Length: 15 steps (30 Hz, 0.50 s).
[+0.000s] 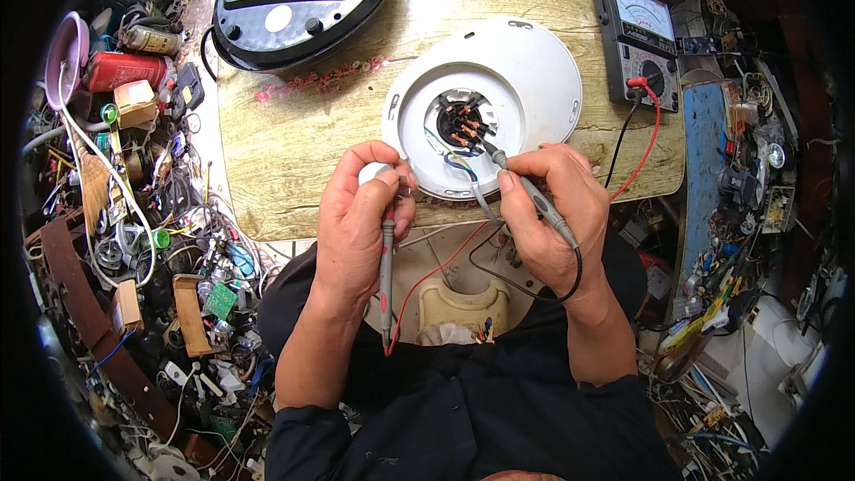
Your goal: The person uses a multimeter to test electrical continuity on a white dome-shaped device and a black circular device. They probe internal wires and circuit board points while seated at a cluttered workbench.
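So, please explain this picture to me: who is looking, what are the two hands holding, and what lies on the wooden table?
The camera sits on a person's head and looks down at their own two hands. The left hand holds a probe with a red wire. The right hand holds a probe with a black wire, its tip at the copper contacts in the middle of a round white appliance base. Both wires run to an analog meter on the wooden table. A black oval cover lies further back. Loose parts and cables crowd both sides.
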Tool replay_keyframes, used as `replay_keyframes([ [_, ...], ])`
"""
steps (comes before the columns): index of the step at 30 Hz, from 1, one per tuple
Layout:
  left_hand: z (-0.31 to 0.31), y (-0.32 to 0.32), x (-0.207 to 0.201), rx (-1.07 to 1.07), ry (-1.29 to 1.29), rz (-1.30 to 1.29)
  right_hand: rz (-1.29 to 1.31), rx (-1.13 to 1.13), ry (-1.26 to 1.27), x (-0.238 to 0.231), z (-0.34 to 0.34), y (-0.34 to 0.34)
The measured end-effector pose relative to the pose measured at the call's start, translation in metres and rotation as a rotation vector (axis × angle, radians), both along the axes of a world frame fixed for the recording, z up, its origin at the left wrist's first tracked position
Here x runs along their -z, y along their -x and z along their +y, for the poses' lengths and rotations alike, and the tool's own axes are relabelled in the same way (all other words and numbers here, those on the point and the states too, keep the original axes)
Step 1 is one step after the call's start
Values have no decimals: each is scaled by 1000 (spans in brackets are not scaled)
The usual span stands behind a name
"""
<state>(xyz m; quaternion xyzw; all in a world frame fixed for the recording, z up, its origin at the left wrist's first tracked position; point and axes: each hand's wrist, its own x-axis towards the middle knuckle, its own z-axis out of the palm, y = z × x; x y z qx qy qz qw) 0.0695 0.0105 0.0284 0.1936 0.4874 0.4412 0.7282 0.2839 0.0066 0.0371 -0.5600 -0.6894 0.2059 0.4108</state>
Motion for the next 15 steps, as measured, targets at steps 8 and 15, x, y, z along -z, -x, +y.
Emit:
replay_keyframes([
  [8,0,-1,-1,-5,7,6,2,-3,-7,1,-1,1],
  [15,-1,0,1,-6,0,-11,-11,2,66,-2,-4,-1],
])
